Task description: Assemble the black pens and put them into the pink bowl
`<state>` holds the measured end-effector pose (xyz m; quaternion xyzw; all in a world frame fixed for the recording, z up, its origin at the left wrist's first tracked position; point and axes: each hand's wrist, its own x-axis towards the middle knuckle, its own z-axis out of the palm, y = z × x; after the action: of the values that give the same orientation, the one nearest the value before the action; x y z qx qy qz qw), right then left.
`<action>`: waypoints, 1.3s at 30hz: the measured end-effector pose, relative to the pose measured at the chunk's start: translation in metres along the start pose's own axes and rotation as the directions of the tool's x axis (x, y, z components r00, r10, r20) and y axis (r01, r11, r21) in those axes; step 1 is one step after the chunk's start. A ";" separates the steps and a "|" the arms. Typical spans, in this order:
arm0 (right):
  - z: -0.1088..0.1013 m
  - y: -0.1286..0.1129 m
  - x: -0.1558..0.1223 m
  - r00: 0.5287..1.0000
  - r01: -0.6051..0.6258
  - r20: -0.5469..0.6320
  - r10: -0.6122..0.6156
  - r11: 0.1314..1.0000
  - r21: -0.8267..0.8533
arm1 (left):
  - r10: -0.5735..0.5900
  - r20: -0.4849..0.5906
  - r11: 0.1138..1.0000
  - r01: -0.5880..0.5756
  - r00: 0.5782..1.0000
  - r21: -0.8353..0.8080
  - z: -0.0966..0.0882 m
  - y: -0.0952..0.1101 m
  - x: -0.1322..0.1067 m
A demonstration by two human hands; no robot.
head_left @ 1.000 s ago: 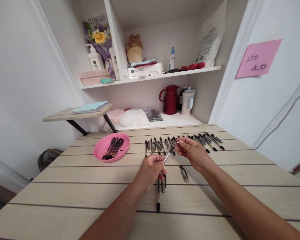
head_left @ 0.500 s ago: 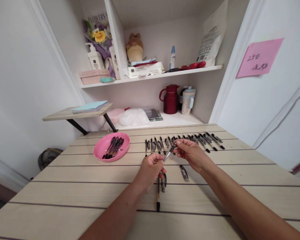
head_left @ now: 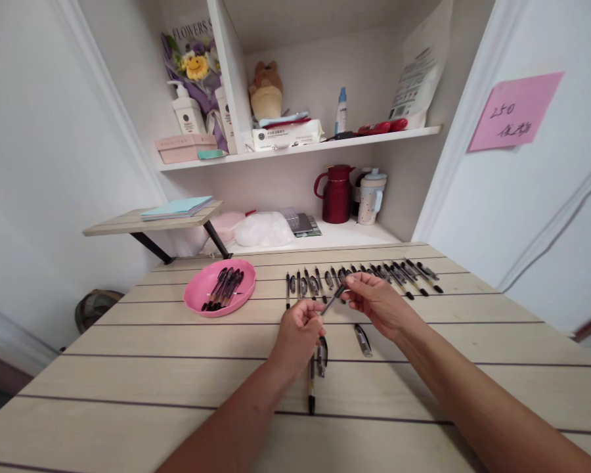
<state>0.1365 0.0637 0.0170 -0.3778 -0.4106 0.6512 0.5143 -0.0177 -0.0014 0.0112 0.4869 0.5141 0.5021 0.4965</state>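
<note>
A slim dark pen (head_left: pixel 333 299) without its cap slants between my two hands. My left hand (head_left: pixel 301 332) pinches its lower end, while the fingertips of my right hand (head_left: pixel 369 295) close on the upper end. Just below my left hand lies a pen body (head_left: pixel 312 387) with a black end, its upper part partly hidden by the fingers. A clear and black pen cap (head_left: pixel 322 358) rests beside that body. Another pen cap (head_left: pixel 362 340) lies apart, under my right wrist. Behind my hands runs a row of pen bodies and caps (head_left: pixel 318 282), partly covered by my right hand.
A pink bowl (head_left: pixel 192 303) with several black pens stands to the left on the slatted table (head_left: pixel 142 368). Behind it is a small raised stand (head_left: pixel 113 225) with blue paper (head_left: pixel 177 207). A red jug (head_left: pixel 335 197) and a cup (head_left: pixel 372 199) stand in the shelf unit.
Both hands stay almost in place, still holding the pen between them. The pen looks darker along its length now. The view has shifted very slightly; the other pens and caps lie unmoved.
</note>
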 end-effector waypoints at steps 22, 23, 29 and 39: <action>0.001 -0.002 -0.003 0.990 0.083 0.112 -0.089 0.995 0.059 | -0.034 0.075 0.981 0.048 0.997 -0.190 0.002 -0.001 -0.004; 0.000 -0.002 -0.003 0.988 0.078 0.126 -0.087 0.994 0.076 | -0.037 0.077 0.979 0.052 0.996 -0.195 0.002 -0.001 -0.004; 0.000 0.001 -0.001 0.989 0.118 0.079 -0.122 0.991 0.057 | -0.041 0.084 0.978 0.057 0.996 -0.201 0.002 -0.002 -0.004; 0.000 0.000 -0.003 0.991 0.088 0.098 -0.090 0.996 0.021 | -0.057 0.080 0.976 0.072 0.995 -0.204 0.002 -0.003 -0.004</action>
<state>0.1373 0.0612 0.0171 -0.3224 -0.4466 0.6489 0.5250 -0.0158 -0.0050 0.0078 0.4338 0.4561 0.5183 0.5789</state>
